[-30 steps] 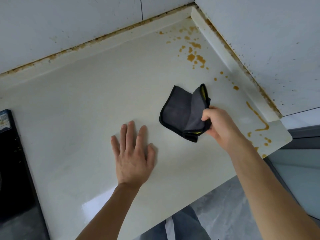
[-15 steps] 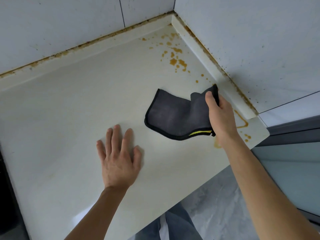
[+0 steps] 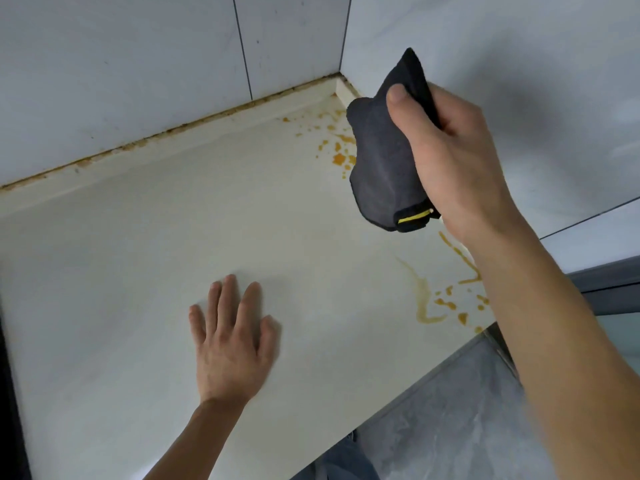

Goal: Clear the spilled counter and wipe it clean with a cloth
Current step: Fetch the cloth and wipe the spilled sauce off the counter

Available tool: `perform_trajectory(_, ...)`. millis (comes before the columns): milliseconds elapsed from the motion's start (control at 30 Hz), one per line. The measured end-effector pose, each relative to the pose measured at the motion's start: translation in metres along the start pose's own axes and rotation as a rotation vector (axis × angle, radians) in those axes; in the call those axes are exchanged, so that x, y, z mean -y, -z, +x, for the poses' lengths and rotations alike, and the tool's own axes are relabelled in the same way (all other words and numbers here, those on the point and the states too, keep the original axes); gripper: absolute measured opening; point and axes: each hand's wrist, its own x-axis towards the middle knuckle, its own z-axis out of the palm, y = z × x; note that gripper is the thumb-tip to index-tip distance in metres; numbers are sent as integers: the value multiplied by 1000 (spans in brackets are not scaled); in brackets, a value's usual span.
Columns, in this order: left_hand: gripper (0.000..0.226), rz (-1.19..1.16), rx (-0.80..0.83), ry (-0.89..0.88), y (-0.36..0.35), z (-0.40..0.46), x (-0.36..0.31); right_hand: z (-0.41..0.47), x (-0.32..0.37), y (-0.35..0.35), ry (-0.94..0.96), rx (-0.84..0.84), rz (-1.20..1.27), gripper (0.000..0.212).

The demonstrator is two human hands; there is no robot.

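Note:
My right hand [image 3: 460, 157] grips a bunched dark grey cloth [image 3: 381, 168] with a yellow-edged hem, held in the air above the back right of the cream counter [image 3: 138, 271]. Orange spill spots [image 3: 341, 152] lie near the back corner, partly hidden by the cloth. More orange streaks and drops [image 3: 446, 303] sit by the counter's right front edge. My left hand [image 3: 232, 341] rests flat on the counter, fingers spread, well left of the spill.
White tiled walls [image 3: 138, 64] meet at the corner behind the counter, with a stained seam along the low backsplash [image 3: 207, 129]. A dark appliance edge [image 3: 7, 375] borders the counter on the left. Grey floor [image 3: 450, 427] lies below the front edge.
My right hand has lifted the cloth off the counter and bunched it in the air. A wiped smear now shows near the right edge. My left hand stays flat.

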Motion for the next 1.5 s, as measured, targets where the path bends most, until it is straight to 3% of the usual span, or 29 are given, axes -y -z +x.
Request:
perform_trajectory(133,56,-7,26,11,4,0,-3,-29,-15,-38,119,51,-281,40)
perform_trajectory(333,59,1,24,1,0,-2,2,-108,-76,-112,103,560,-552,39)
perform_trajectory(400,60,7,-2,-27,-3,-1,4,-118,-89,-117,74,636,-528,39)
perform_trajectory(533,57,19,-22,-11,-7,-1,4,-96,-98,-108,31,515,-465,44)
perform_trajectory(633,57,13,-32,-9,-6,0,4,-63,-111,-96,-23,351,-563,45)
perform_trajectory(733,56,15,-32,-10,-5,0,3,-40,-128,-83,-150,424,-648,27)
perform_trajectory(800,56,18,-22,-5,-3,0,3,-36,-140,-78,-164,447,-720,34)
perform_trajectory(933,56,16,-19,-5,-3,-1,3,-47,-156,-78,79,204,-866,40)
perform_trajectory(1000,56,8,-22,-6,-3,0,3,-63,-157,-88,280,159,-789,38)
perform_trajectory(1067,57,5,-25,-3,-4,0,3,-83,-162,-101,450,301,-727,40)
perform_trajectory(1167,57,12,-15,-3,-3,-1,2,-96,-182,-111,443,552,-834,57)
perform_trajectory(1367,56,13,2,-4,-3,0,1,-51,-196,-132,441,630,-959,69)
perform_trajectory(1500,60,21,3,-10,-5,-1,4,15,-193,-152,388,607,-956,59)
